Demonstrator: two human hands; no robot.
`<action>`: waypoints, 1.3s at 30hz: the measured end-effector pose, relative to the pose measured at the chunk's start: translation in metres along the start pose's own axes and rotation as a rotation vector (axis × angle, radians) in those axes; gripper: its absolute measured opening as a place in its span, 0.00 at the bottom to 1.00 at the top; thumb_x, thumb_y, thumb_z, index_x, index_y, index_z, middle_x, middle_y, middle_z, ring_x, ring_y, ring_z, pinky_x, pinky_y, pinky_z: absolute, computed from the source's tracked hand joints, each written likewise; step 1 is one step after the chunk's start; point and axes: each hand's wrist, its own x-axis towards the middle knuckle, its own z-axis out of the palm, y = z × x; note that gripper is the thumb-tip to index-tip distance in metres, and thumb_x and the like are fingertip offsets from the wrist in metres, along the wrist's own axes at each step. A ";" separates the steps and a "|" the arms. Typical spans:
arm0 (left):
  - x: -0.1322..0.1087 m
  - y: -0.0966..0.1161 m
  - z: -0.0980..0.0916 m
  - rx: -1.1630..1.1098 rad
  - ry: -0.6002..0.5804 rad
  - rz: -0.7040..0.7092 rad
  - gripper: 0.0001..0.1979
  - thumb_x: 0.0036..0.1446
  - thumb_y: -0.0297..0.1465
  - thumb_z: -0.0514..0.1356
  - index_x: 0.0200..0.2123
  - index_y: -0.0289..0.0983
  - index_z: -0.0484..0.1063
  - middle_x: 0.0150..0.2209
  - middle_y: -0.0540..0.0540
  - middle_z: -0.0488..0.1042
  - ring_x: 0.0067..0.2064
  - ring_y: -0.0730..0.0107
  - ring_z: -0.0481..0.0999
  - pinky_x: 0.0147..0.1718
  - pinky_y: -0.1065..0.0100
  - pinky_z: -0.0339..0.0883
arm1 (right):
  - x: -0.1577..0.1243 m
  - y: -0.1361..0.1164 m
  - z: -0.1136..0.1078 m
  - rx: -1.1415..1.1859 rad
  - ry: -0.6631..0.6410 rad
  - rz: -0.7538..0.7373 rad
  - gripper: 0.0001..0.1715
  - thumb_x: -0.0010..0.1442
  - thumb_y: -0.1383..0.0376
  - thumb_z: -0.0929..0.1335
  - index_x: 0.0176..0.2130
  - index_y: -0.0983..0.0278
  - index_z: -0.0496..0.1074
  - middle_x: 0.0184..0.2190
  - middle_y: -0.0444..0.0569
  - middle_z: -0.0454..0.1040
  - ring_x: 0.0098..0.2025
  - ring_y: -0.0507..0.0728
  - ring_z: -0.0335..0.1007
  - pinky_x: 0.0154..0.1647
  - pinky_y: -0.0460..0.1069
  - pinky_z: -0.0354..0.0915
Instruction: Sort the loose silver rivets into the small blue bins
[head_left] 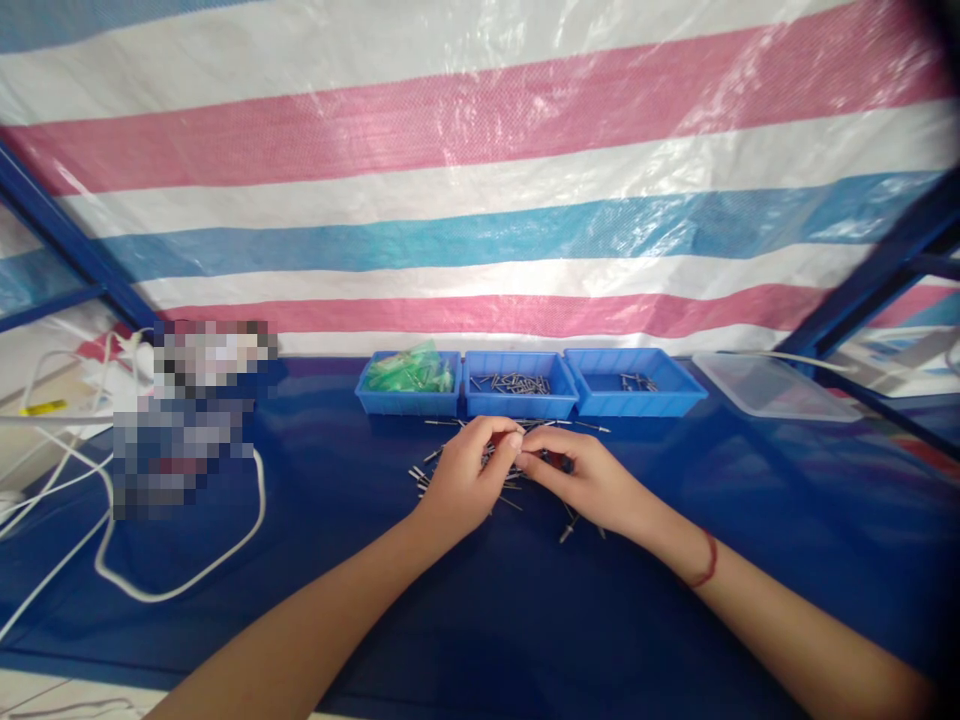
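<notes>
Left hand (461,482) and right hand (583,480) both pinch tiny piece (519,455), too small to tell what. Many pins (420,476) loose on table (525,620). Some in middle bin (521,407), few in right bin (637,405).

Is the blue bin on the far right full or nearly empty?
Nearly empty. The right blue bin holds only a few small metal pins toward its back, and most of its floor is bare.
</notes>
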 end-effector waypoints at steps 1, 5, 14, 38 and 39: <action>0.000 0.001 0.000 -0.005 -0.007 -0.002 0.06 0.62 0.30 0.54 0.39 0.37 0.70 0.39 0.46 0.75 0.41 0.68 0.74 0.42 0.69 0.65 | 0.000 0.000 0.000 -0.002 0.013 0.009 0.11 0.62 0.60 0.64 0.37 0.62 0.75 0.34 0.48 0.77 0.36 0.55 0.72 0.39 0.49 0.67; 0.001 0.003 -0.002 -0.021 -0.015 0.005 0.05 0.61 0.30 0.55 0.36 0.36 0.71 0.37 0.47 0.75 0.39 0.69 0.73 0.41 0.70 0.64 | 0.000 -0.001 0.001 0.005 0.036 0.007 0.11 0.61 0.59 0.65 0.34 0.62 0.74 0.33 0.48 0.76 0.35 0.55 0.71 0.36 0.49 0.67; 0.003 0.001 -0.004 -0.010 0.037 0.090 0.06 0.62 0.29 0.55 0.37 0.37 0.71 0.38 0.46 0.74 0.40 0.68 0.73 0.40 0.69 0.65 | 0.000 0.001 0.000 0.067 0.140 0.038 0.09 0.60 0.60 0.66 0.37 0.61 0.73 0.34 0.48 0.74 0.34 0.55 0.69 0.35 0.50 0.65; -0.004 -0.007 0.000 0.606 -0.306 0.267 0.10 0.63 0.36 0.55 0.41 0.41 0.75 0.45 0.48 0.74 0.50 0.60 0.66 0.49 0.58 0.58 | 0.000 0.066 -0.077 -0.925 0.685 0.258 0.18 0.59 0.54 0.64 0.40 0.63 0.75 0.39 0.55 0.76 0.42 0.66 0.65 0.38 0.56 0.58; -0.004 -0.007 0.000 0.613 -0.305 0.261 0.10 0.63 0.35 0.55 0.40 0.42 0.75 0.44 0.48 0.74 0.49 0.60 0.66 0.48 0.58 0.57 | 0.001 0.062 -0.073 -0.906 0.669 0.212 0.17 0.59 0.55 0.64 0.40 0.63 0.75 0.39 0.55 0.76 0.42 0.66 0.65 0.39 0.56 0.58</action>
